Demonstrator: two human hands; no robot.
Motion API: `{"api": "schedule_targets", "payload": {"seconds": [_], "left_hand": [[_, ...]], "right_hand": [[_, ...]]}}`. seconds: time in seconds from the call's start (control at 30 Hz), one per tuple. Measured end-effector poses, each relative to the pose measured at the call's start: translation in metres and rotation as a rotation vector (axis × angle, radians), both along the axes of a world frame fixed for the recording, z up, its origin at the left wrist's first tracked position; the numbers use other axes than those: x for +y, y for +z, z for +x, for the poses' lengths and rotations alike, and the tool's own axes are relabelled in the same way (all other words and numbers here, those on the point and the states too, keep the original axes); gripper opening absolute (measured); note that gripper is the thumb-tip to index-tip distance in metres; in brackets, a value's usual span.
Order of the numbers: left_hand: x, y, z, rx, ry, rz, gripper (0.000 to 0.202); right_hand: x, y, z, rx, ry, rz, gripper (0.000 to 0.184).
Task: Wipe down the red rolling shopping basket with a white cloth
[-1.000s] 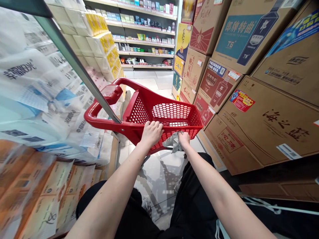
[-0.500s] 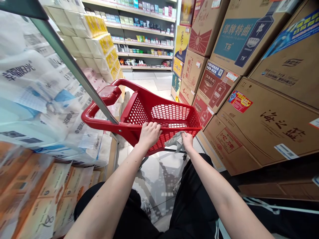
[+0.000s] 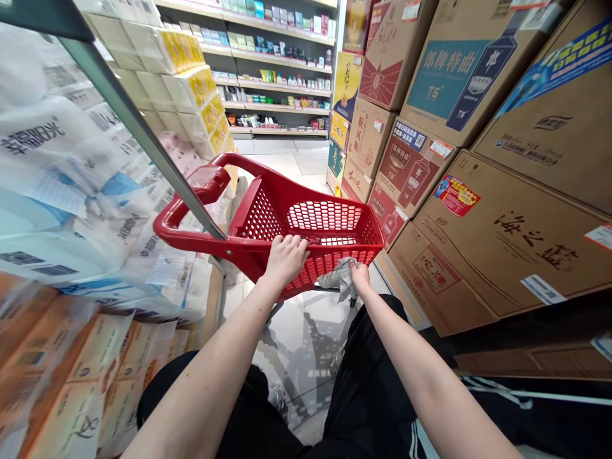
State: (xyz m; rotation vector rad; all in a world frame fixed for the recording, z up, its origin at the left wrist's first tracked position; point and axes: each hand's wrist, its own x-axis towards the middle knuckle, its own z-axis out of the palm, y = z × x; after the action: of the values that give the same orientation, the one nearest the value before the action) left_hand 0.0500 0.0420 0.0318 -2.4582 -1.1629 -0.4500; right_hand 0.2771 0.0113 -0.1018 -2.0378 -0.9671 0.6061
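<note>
A red plastic shopping cart point(image 3: 268, 185) with mesh sides stands sideways before me, its handle at the left. Over the near top rim of its basket my left hand point(image 3: 287, 256) is closed, the fingertips curled inward. My right hand point(image 3: 360, 275) pinches a crumpled grey-white cloth point(image 3: 338, 276) at the outer face of the near mesh side, toward the right end. Part of the cloth hangs below my fingers and covers some of the mesh. A grey metal pole point(image 3: 143, 131) slants down to the cart beside its handle.
Stacked cardboard cartons point(image 3: 521, 236) line the right side. Wrapped tissue packs point(image 3: 186, 83) and white plastic-wrapped bundles point(image 3: 43, 166) pile up at the left, above orange packs point(image 3: 109, 370). Shelves of small goods point(image 3: 282, 60) stand at the back, beyond the tiled floor point(image 3: 310, 347).
My right hand has shifted slightly down with the cloth along the cart's near side. My left hand keeps its place on the rim.
</note>
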Motion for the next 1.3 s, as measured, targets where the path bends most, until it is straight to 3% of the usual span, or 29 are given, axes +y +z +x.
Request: {"api": "schedule_targets", "payload": {"seconds": [0.17,0.37,0.57,0.87,1.17,1.3], "left_hand": [[0.002,-0.001,-0.002,0.018,0.014,0.016,0.025],[0.003,-0.001,-0.001,0.019,0.018,0.014,0.025],[0.002,0.000,-0.002,0.013,0.005,-0.001,0.025],[0.001,0.000,-0.002,-0.006,0.014,0.000,0.024],[0.000,-0.001,-0.005,0.013,0.011,-0.001,0.025],[0.000,-0.001,-0.005,0.013,0.023,0.001,0.025]], "right_hand": [[-0.003,0.001,-0.003,0.052,-0.002,0.013,0.039],[0.009,0.004,-0.014,0.095,-0.001,0.035,0.037],[0.020,0.010,-0.007,0.068,0.003,-0.010,0.032],[-0.011,0.026,0.009,-0.011,0.044,0.097,0.031],[0.005,0.046,0.006,-0.021,0.013,0.148,0.028],[-0.005,0.049,0.001,-0.070,-0.002,0.127,0.031]]}}
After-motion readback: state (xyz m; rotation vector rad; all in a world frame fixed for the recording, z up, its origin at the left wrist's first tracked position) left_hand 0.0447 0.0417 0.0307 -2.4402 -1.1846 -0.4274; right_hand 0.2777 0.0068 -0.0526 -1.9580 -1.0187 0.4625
